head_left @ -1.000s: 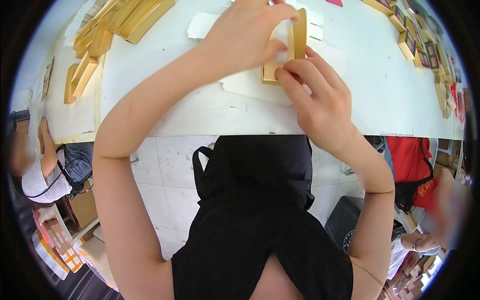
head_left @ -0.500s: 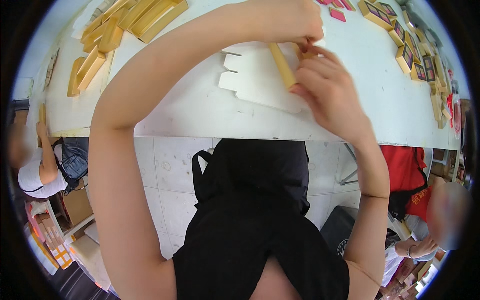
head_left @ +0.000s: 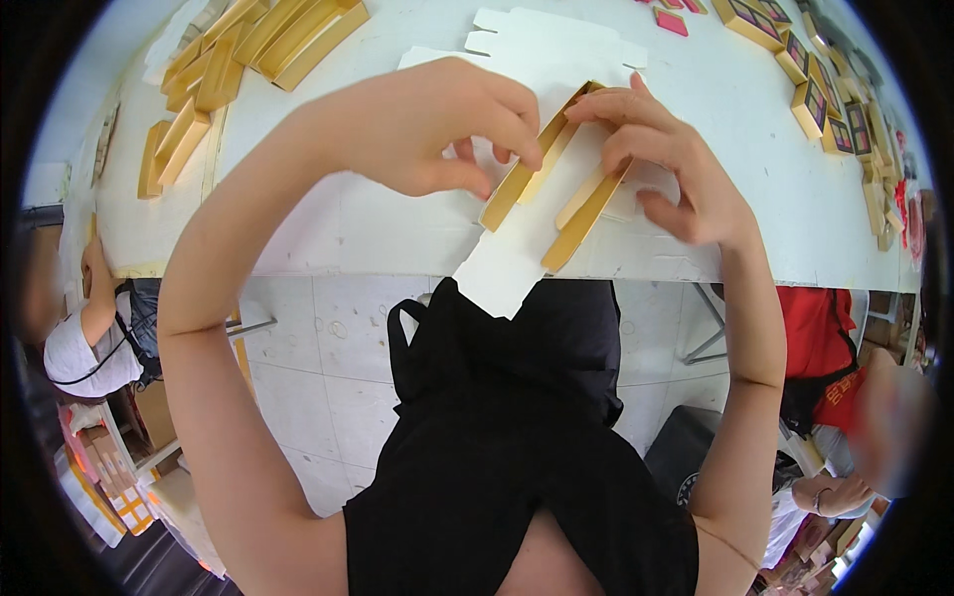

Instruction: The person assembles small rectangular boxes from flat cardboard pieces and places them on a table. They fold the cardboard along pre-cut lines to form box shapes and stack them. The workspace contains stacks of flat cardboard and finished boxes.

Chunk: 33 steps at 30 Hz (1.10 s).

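A partly folded carton [head_left: 561, 243] with a white inside and gold side walls lies slanted on the table. Its far end is raised, while the white flap at its near end spreads flat and juts past the table's front edge. On the left, my left hand [head_left: 437, 129] is open and curved, fingertips at the gold left wall. My right hand [head_left: 661, 159] is also open. Its fingers reach over the far right corner of the carton, with the thumb held apart. Behind the carton lie flat white card blanks [head_left: 556, 45], partly hidden by my left hand.
Folded gold trays [head_left: 316, 45] gather at the far left of the white table [head_left: 328, 233]. At the far right stand several gold boxes [head_left: 807, 104] with dark tops. Pink pieces [head_left: 671, 22] lie at the back. A person [head_left: 94, 338] is at the left, another [head_left: 845, 437] at the right.
My left hand has drawn back from the far end towards the carton's left wall. The carton has turned and come nearer, its inside now showing. My right hand's fingers have spread at its corner.
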Tool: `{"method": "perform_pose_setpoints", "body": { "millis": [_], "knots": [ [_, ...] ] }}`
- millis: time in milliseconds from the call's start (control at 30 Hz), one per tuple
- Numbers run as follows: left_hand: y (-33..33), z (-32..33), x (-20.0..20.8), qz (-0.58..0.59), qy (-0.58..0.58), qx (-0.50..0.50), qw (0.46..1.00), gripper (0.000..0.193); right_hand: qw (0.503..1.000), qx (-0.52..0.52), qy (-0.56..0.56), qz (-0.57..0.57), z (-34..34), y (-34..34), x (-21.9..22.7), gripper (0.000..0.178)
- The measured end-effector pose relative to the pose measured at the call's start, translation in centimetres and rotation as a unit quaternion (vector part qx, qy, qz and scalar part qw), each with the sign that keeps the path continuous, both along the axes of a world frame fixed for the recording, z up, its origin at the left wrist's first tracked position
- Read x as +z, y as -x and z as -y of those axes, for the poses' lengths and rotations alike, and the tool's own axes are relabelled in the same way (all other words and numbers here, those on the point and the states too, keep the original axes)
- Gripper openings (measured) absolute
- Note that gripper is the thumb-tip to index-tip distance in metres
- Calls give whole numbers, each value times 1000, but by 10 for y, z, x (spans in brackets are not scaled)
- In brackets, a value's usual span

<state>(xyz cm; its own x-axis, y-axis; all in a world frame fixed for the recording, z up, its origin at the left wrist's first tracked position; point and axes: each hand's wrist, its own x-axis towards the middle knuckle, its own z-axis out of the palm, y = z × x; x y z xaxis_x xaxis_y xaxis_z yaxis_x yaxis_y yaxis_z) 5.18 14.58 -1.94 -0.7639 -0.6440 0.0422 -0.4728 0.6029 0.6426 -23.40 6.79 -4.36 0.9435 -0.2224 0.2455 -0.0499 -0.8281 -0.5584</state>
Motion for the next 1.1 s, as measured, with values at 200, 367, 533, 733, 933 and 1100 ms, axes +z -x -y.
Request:
{"method": "perform_pose_setpoints", "body": {
  "millis": [200, 367, 533, 733, 933, 1100],
  "knots": [
    [3, -14, -25, -49, 132, 12, 990, 38, 983, -78, 163, 41, -54, 3, -8, 36],
    [15, -24, -34, -102, 210, 54, 971, 37, 984, -114, 112, 72, -66, 9, -17, 38],
    [41, -44, -49, -127, 265, 154, 943, 28, 977, -130, 145, 84, -70, -2, -23, 25],
    [39, -51, -57, -101, 416, 48, 902, 22, 970, -130, 172, 109, -67, -8, -25, 21],
    [27, -52, -34, 14, 345, -22, 938, 37, 958, -146, 208, 137, -75, -10, -37, 18],
    [30, -64, -44, 49, 384, -14, 922, 49, 968, -158, 134, 140, -76, -9, -29, 18]
  ]
}}
